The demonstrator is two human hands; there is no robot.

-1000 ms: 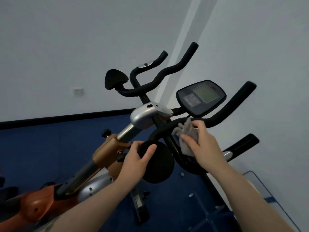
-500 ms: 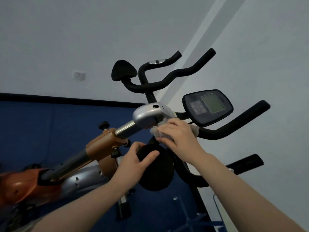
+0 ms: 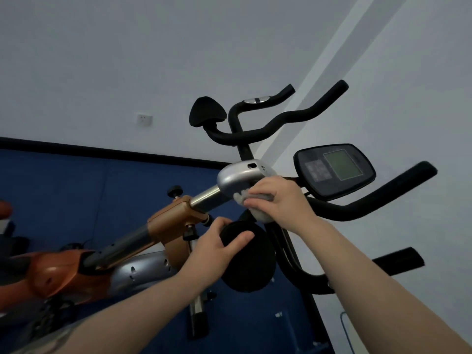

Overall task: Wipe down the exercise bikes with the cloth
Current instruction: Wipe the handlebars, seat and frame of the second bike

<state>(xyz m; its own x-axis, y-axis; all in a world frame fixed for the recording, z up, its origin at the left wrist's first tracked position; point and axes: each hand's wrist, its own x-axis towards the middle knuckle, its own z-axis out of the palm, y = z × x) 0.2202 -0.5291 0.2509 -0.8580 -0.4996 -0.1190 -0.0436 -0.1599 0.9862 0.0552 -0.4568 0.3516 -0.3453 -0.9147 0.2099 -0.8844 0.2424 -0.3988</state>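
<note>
The right hand (image 3: 278, 198) grips the cloth (image 3: 258, 213) against the silver cap (image 3: 237, 177). The bar (image 3: 204, 199) runs down-left. The left hand (image 3: 219, 241) holds the black pad (image 3: 251, 267).

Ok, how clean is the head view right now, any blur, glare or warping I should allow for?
Head view: dim, even light, no harsh glare; the console screen looks dull. The orange frame at the left edge is blurred. The right hand, cloth and silver housing are fairly sharp. Wide-angle warping tilts the black baseboard.
</note>
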